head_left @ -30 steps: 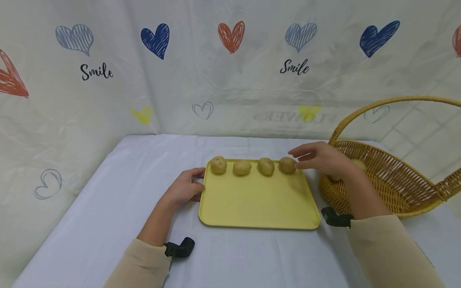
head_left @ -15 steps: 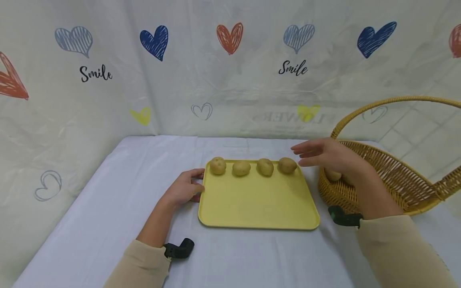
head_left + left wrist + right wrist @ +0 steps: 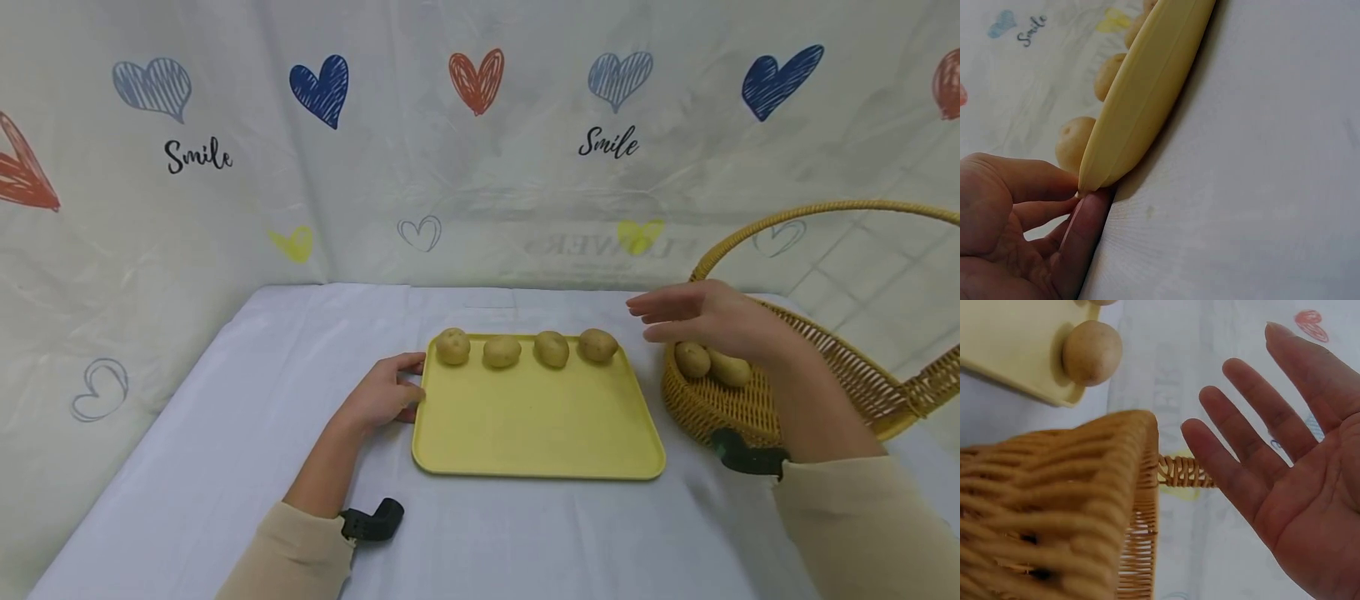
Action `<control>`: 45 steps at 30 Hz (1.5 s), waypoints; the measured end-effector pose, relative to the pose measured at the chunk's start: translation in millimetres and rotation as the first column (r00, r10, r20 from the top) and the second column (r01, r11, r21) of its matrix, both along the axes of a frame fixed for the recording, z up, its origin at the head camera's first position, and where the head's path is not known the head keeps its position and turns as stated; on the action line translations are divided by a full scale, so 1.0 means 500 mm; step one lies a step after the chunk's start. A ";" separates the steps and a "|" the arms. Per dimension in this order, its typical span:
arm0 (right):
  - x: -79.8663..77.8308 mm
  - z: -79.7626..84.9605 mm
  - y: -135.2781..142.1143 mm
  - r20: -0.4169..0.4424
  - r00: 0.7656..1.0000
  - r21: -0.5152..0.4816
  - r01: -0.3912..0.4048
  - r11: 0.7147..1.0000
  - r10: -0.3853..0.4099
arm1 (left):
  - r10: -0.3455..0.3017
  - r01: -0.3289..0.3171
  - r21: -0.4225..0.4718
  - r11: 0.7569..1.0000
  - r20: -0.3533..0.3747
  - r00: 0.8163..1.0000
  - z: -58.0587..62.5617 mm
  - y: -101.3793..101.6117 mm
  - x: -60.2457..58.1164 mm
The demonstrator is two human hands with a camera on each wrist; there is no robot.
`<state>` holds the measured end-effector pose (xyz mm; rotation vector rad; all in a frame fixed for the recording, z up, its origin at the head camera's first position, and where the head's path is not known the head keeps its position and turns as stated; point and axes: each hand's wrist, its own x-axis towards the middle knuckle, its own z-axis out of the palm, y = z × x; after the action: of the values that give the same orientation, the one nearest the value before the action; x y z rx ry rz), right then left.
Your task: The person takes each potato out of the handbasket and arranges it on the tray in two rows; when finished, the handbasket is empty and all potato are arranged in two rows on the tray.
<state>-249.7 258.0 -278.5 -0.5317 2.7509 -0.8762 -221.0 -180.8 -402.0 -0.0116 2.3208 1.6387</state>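
Several potatoes stand in a row along the far edge of a yellow tray [image 3: 532,417]; the rightmost potato [image 3: 597,346] is by the tray's far right corner. My left hand [image 3: 381,390] pinches the tray's left rim, with thumb and forefinger [image 3: 1041,178] meeting at the edge in the left wrist view. My right hand [image 3: 712,317] hovers over the near-left rim of a wicker basket [image 3: 825,350], fingers extended and holding nothing. Inside the basket lie a round potato [image 3: 692,359] and a longer potato [image 3: 729,369], partly hidden by that hand.
The basket's tall arched handle [image 3: 825,208] rises at the right. A white cloth [image 3: 510,542] covers the table. Behind it hangs a white curtain [image 3: 525,167] printed with hearts. Dark wrist straps [image 3: 372,521] sit at both sleeves.
My right hand has drawn away from the rightmost potato, moving right and up over the basket and uncovering the potatoes in it. The left hand has stayed at the tray's rim.
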 end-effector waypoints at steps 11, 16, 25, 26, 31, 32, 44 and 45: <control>0.013 0.006 0.032 0.013 0.999 0.023 0.042 0.999 -0.042 | 0.011 -0.011 0.028 1.000 0.013 1.000 -0.007 0.000 -0.005; 0.013 0.014 0.048 0.023 0.998 0.027 0.053 0.998 -0.054 | 0.014 -0.015 0.042 0.999 0.014 1.000 -0.010 0.001 -0.004; 0.010 0.030 0.070 0.000 0.999 0.056 0.036 0.998 -0.036 | 0.008 -0.008 0.046 0.999 0.004 1.000 -0.014 -0.001 -0.004; 0.009 0.030 0.073 -0.003 0.999 0.059 0.037 0.998 -0.037 | 0.009 -0.009 0.047 0.999 0.004 1.000 -0.014 -0.001 -0.004; 0.003 0.028 0.088 -0.004 0.999 0.068 0.046 0.997 -0.046 | 0.009 -0.009 0.043 0.999 0.004 1.000 -0.010 0.001 -0.002; 0.002 0.027 0.091 -0.002 0.999 0.074 0.046 0.996 -0.046 | 0.011 -0.011 0.041 0.999 0.005 1.000 -0.010 0.001 -0.002; -0.023 0.036 0.126 0.080 0.995 0.119 0.051 0.992 -0.061 | 0.018 -0.018 0.044 0.999 0.012 1.000 -0.010 0.001 -0.004; -0.025 0.034 0.128 0.088 0.994 0.120 0.055 0.991 -0.066 | 0.019 -0.019 0.043 0.999 0.011 1.000 -0.010 0.001 -0.004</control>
<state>-262.2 322.1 -261.3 -0.3790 2.7261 -0.7264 -223.0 -180.3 -407.2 -0.0332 2.2832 1.6934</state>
